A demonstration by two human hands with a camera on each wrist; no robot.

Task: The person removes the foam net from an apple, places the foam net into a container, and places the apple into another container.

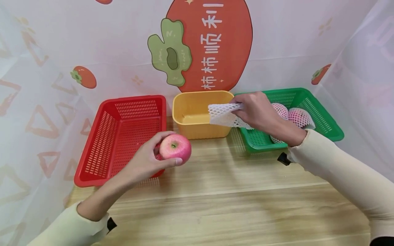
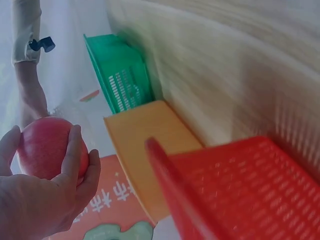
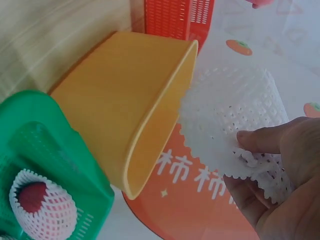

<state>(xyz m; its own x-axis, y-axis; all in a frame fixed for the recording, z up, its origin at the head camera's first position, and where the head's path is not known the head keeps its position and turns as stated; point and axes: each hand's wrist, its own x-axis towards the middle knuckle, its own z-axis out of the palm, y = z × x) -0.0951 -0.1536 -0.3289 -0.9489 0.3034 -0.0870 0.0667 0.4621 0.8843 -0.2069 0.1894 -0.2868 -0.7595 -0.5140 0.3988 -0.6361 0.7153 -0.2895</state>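
Note:
A pink-red apple [image 1: 178, 147] is held in my left hand [image 1: 146, 158], its stem end facing up, over the right side of the red basket [image 1: 89, 171]. In the left wrist view, fingers and thumb curl round the apple [image 2: 46, 145]. My right hand [image 1: 257, 111] pinches a white foam fruit net [image 1: 224, 114] near the right rim of the yellow bin [image 1: 201, 131]. The net [image 3: 235, 110] hangs open with no fruit in it, as the right wrist view shows. Several net-wrapped apples [image 1: 299, 117] lie in the green basket [image 1: 330, 131], partly hidden by my right wrist.
The red basket, yellow bin and green basket stand in a row along the back of the wooden table [image 1: 215, 205]. Behind them hangs a white cloth [image 1: 117, 41] with printed persimmons. Bare wood shows in front of the containers.

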